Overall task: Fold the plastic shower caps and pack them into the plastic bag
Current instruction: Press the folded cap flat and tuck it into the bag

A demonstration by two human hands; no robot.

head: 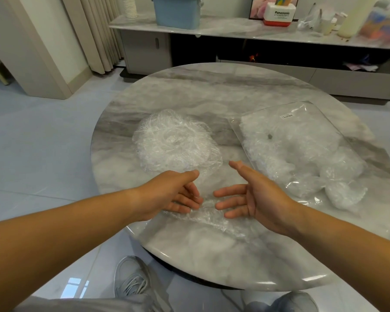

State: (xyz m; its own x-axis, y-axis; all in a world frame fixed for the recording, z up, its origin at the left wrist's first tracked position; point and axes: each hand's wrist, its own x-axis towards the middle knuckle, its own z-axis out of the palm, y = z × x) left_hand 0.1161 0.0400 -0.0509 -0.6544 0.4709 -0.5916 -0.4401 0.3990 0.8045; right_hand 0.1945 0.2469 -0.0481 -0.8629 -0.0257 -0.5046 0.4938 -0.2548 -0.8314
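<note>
One clear shower cap [208, 213] lies crumpled and flattened near the near edge of the round marble table [212, 255], directly under the two hands. The left hand [171, 194] reaches in from the table's near-left side, palm turned inward, thumb up and straight, fingers [185, 207] loosely extended and pointing toward the other hand. Their tips lie over the cap's edge; whether they press on it I cannot tell. The right hand [257, 194] mirrors this from the table's near-right side: palm facing left, thumb raised, fingers spread apart and straight, hovering just above the cap. Neither hand grips anything, and a small gap separates the two sets of fingertips. Both forearms are bare and stretch out over the table's near rim.

A heap of unfolded shower caps [176, 140] sits around the table's middle, just beyond the left hand. On the table's right side lies the transparent plastic bag [302, 140], already bulging with caps, some of them bunched at its near end.

Below the table's near edge, two grey sneakers [133, 280] rest on the tiled floor. Beyond the table's far edge stands a low cabinet [212, 28] carrying a blue bin [178, 12] and a white and red Panasonic box [278, 14].
</note>
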